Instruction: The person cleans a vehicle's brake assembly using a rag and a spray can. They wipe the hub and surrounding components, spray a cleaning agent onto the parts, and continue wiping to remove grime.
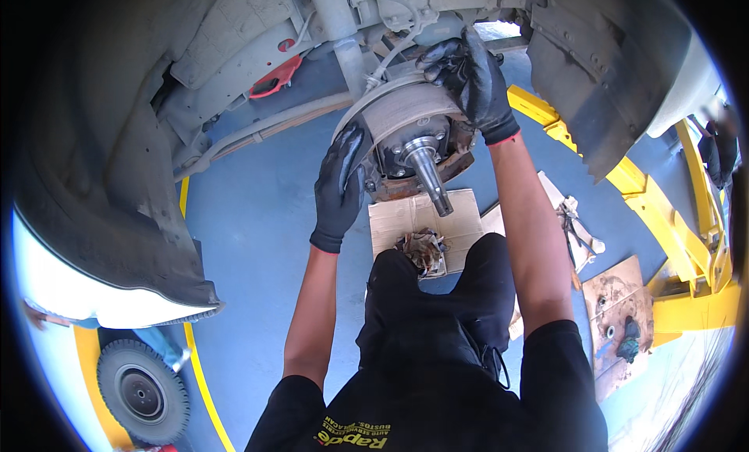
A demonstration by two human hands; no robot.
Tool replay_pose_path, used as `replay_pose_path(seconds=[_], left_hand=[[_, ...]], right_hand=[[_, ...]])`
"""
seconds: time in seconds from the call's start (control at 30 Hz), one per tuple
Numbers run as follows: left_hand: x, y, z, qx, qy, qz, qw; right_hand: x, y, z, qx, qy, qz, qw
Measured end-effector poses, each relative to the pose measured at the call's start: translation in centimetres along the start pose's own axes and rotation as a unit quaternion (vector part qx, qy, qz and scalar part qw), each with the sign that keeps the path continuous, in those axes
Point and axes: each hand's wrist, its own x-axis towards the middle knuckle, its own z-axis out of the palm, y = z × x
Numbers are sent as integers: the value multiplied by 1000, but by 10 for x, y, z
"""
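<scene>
Head view: vehicle underside (242, 31) spans the top of the frame, its dark wheel-arch liner (101, 171) filling the left side. Blue floor (257, 218) occupies the middle ground. Yellow lift frame (663, 226) runs down the right side of the frame.

Brake assembly (406, 136) is at upper centre, attached to the vehicle, with a curved brake shoe (409, 109) across its top. Stained cardboard (608, 284) lies at lower right; a second cardboard sheet (388, 218) lies below the assembly. Loose wheel (143, 393) is at lower left, with another person's leg (160, 344) just beside it.

Both hands wear black gloves with red cuff edging and are apart. Right hand (474, 85) is at the assembly's upper right edge, thumb raised, fingers bent. Left hand (341, 179) lies along the left edge. Cannot tell whether either is clamped on the part, as contact is partly hidden.

Axle stub (425, 171) projects between the hands toward the wearer. Red part (275, 77) shows at upper left of centre. Crumpled rag (424, 249) rests on the cardboard below the stub.
</scene>
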Motion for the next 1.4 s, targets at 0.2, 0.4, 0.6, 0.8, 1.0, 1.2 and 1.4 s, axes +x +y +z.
replay_pose_path(seconds=[0.2,0.4,0.6,0.8,1.0,1.2,1.4], left_hand=[[-13,-12,-1,58,-40,-38,997],[-23,7,1,16,8,4,1000],[38,4,23,59,-135,94,985],[7,4,7,68,-95,37,992],[-86,15,-44,0,-38,-164,986],[-41,74,15,-172,-38,-45,983],[72,37,11,-66,25,49,996]], right_hand=[[2,4,0,-41,-1,-15,999],[2,4,-3,-55,-24,-42,997],[2,7,-3,-60,16,-40,997],[-32,-2,-8,-233,50,-131,962],[-142,-10,17,-317,131,5,939],[-168,-17,82,-191,26,-83,978],[-136,-49,20,-410,192,-221,864]])
